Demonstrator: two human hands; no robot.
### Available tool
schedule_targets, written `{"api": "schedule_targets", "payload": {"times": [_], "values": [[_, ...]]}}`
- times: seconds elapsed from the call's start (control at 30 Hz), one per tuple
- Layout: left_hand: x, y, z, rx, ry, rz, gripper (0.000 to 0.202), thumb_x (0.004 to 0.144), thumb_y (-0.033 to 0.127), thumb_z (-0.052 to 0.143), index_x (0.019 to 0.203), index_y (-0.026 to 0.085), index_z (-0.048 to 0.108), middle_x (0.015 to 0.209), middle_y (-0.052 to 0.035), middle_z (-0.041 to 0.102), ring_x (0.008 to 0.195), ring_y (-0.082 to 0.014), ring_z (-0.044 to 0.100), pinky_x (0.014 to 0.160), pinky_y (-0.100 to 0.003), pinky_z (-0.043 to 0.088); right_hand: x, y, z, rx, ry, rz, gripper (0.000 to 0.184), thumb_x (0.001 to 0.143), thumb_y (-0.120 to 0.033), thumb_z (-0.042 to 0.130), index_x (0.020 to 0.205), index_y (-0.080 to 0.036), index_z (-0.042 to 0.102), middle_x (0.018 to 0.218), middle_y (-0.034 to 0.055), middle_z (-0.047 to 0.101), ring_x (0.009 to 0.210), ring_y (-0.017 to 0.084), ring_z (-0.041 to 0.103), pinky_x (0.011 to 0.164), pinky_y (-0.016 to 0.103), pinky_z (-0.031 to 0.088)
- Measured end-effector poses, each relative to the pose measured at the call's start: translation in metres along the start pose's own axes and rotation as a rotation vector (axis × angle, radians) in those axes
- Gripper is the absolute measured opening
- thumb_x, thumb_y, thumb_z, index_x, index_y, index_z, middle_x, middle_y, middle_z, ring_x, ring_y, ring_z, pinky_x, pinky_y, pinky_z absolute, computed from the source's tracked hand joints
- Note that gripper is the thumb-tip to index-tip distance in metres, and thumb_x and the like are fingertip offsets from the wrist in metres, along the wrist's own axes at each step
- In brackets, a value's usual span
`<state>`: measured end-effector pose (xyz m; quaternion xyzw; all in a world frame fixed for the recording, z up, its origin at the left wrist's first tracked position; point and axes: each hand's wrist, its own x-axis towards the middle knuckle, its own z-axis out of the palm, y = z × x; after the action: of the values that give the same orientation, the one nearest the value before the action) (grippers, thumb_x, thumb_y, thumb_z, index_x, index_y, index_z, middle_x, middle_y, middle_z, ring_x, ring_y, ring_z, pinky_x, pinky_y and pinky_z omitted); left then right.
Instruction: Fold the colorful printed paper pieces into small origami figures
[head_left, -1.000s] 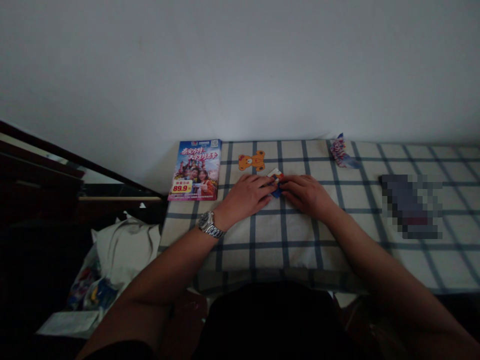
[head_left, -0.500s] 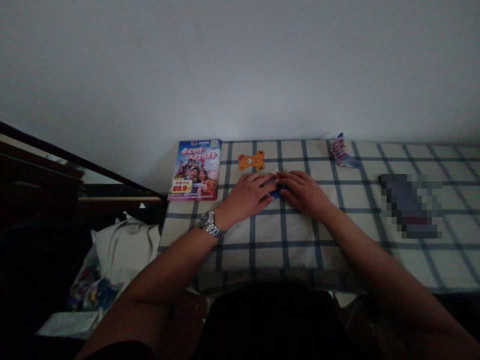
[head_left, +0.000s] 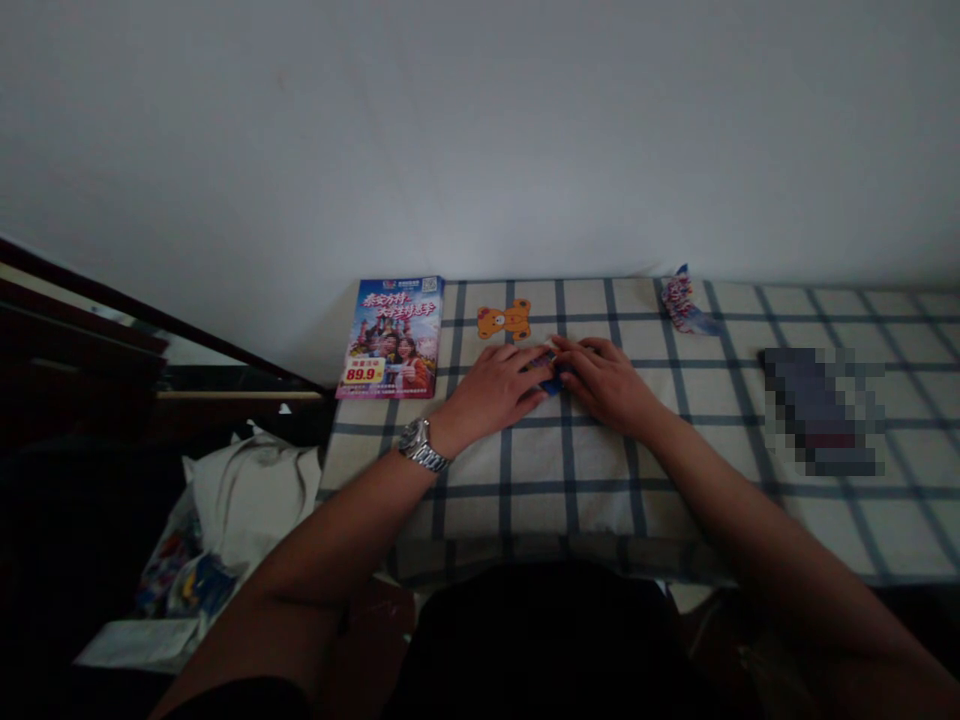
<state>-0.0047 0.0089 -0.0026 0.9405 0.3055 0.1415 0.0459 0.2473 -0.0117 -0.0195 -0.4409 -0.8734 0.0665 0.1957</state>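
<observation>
Between my two hands a small piece of blue printed paper (head_left: 553,386) with a white edge lies on the checked tablecloth (head_left: 465,520). It looks folded, and fingers hide most of it. My left hand (head_left: 496,388) comes in from the left, palm down, its fingers pressing on the paper's left part. From the right my right hand (head_left: 611,388) holds the other part with bent fingers. The fingertips of both hands nearly meet over the paper. A silver watch (head_left: 424,445) is on my left wrist.
A stack of printed flyers (head_left: 394,340) lies at the table's left end. Behind my hands is a bear-shaped cutout (head_left: 504,320). A crumpled coloured paper (head_left: 681,303) sits near the wall, and a blurred dark object (head_left: 817,410) at right. White bags (head_left: 255,490) stand lower left.
The fingers of my right hand have shifted slightly over the paper, and a little more of its blue print shows. My left hand stays almost in place.
</observation>
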Motion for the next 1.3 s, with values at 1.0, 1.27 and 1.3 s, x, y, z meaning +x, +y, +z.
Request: {"api": "schedule_targets", "payload": {"times": [1.0, 1.27, 1.3], "values": [[0.001, -0.014, 0.009, -0.135, 0.095, 0.049, 0.028, 0.109, 0.04, 0.055, 0.126, 0.027, 0.073, 0.141, -0.0056, 0.067, 0.118, -0.0242, 0.063, 0.102, -0.045, 0.049, -0.006, 0.012, -0.003, 0.212, 0.108, -0.122, 0.022, 0.099, -0.028, 0.071, 0.12, -0.023, 0.074, 0.134, 0.012, 0.075, 0.127, 0.031, 0.069, 0.107, 0.053, 0.057], [0.001, -0.012, 0.006, -0.191, 0.092, 0.018, 0.03, 0.105, 0.04, 0.062, 0.131, 0.025, 0.07, 0.14, -0.0072, 0.068, 0.124, -0.0246, 0.064, 0.107, -0.046, 0.049, -0.006, 0.007, -0.006, 0.22, 0.112, -0.061, 0.017, 0.103, -0.026, 0.062, 0.116, -0.025, 0.073, 0.131, 0.0092, 0.077, 0.123, 0.029, 0.072, 0.105, 0.053, 0.058], [0.001, -0.012, 0.006, -0.2, 0.095, 0.019, 0.031, 0.105, 0.038, 0.064, 0.132, 0.024, 0.069, 0.14, -0.0076, 0.067, 0.125, -0.0248, 0.064, 0.108, -0.046, 0.049, -0.006, 0.006, -0.006, 0.22, 0.114, -0.039, 0.019, 0.104, -0.027, 0.06, 0.118, -0.025, 0.072, 0.131, 0.0091, 0.077, 0.122, 0.029, 0.072, 0.104, 0.052, 0.059]]}}
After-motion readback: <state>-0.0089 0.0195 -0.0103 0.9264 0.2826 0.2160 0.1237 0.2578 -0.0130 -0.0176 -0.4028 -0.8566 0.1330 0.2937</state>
